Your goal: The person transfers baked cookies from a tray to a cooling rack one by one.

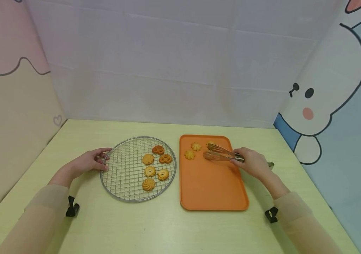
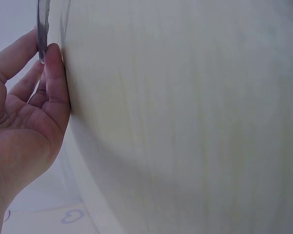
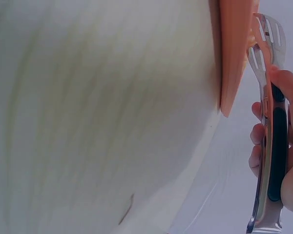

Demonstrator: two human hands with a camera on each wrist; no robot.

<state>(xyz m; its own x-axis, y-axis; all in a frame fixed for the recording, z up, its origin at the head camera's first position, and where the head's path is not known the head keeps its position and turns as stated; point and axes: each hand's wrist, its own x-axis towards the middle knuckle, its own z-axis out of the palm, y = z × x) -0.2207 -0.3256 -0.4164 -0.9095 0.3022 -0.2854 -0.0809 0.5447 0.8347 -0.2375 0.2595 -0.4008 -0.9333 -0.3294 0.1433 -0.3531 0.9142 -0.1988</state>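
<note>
My left hand (image 1: 88, 163) (image 2: 34, 107) grips the left rim of a round wire rack (image 1: 120, 176), thumb and fingers at its edge. On the rack's right half lie several cookies, two of them pretzel-shaped (image 1: 158, 150). My right hand (image 1: 253, 162) (image 3: 290, 126) holds metal tongs (image 1: 221, 156) (image 3: 279, 141) with dark grip pads, their slotted tips apart over the upper part of an orange tray (image 1: 213, 187) (image 3: 233, 53). A star-shaped cookie (image 1: 211, 144) lies partly behind the upper tip; two more, one cookie (image 1: 196, 146) and another (image 1: 190, 154), lie at the tray's upper left.
The rack and tray stand side by side on a pale wooden table (image 1: 129, 225). A white sheet (image 1: 174, 70) hangs behind, and printed cartoon panels stand at the left (image 1: 12, 106) and right (image 1: 342, 141).
</note>
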